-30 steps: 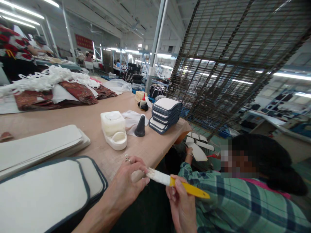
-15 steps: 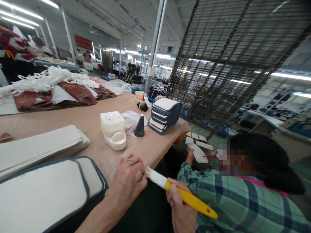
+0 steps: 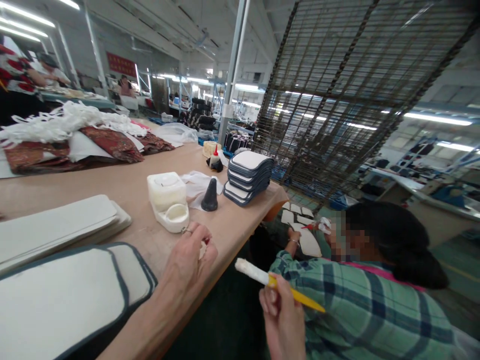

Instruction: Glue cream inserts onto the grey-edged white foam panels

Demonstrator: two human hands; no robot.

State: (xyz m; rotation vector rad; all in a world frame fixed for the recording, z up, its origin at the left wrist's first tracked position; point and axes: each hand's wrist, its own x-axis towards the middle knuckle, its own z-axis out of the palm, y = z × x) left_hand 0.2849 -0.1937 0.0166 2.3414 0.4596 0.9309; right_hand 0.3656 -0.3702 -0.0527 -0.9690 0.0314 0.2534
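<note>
My right hand grips the yellow handle of a brush, whose whitish, clumped bristles point left past the table edge. Resting low over the table's edge, my left hand has its fingers curled in; a small pale patch shows among them, and I cannot make out what it is. Just beyond it stands a white plastic container with a round opening at its front. A dark cone stands upright to the right of that container. White panels with dark blue edges lie stacked at the lower left.
More blue-edged panels are piled near the table's right edge. Behind them is a red-tipped glue bottle. Plain pale boards lie at left. A co-worker in a plaid shirt sits close on my right, below a slanted wire rack.
My left hand has moved left, away from the brush and toward the white container. The brush has turned edge-on and shifted slightly right. The view has shifted a little.
</note>
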